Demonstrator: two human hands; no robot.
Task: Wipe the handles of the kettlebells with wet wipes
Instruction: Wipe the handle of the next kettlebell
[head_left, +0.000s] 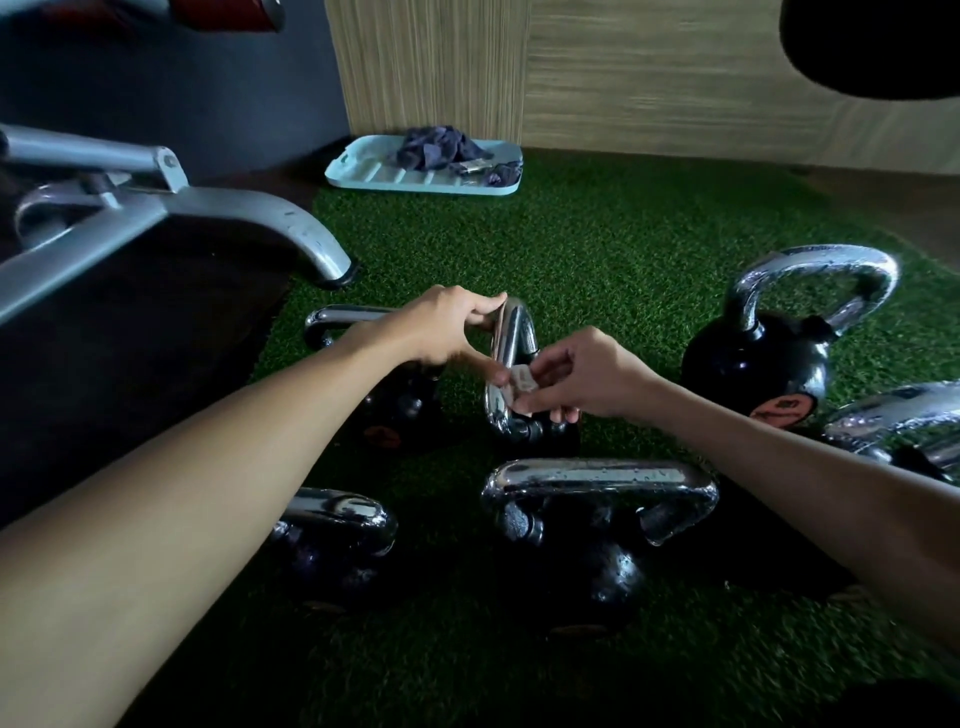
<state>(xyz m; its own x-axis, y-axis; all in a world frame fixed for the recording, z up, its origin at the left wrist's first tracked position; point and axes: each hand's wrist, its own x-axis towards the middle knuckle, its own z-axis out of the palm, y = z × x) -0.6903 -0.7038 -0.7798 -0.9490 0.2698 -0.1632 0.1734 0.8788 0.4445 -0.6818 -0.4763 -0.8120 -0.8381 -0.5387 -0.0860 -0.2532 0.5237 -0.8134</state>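
Observation:
Several black kettlebells with chrome handles stand on green artificial turf. My left hand (451, 327) grips the top of the chrome handle (511, 343) of the middle kettlebell, seen end-on. My right hand (576, 376) pinches a small folded white wet wipe (522, 382) and holds it against the side of that same handle. A nearer kettlebell (597, 525) has water drops on its handle. Another kettlebell (774, 353) stands to the right.
A grey metal bench leg (270, 218) crosses the left side over a dark mat. A pale blue tray (374, 171) with dark cloths lies at the back by a wooden wall. More kettlebells stand at the near left (337, 540) and far right (904, 421).

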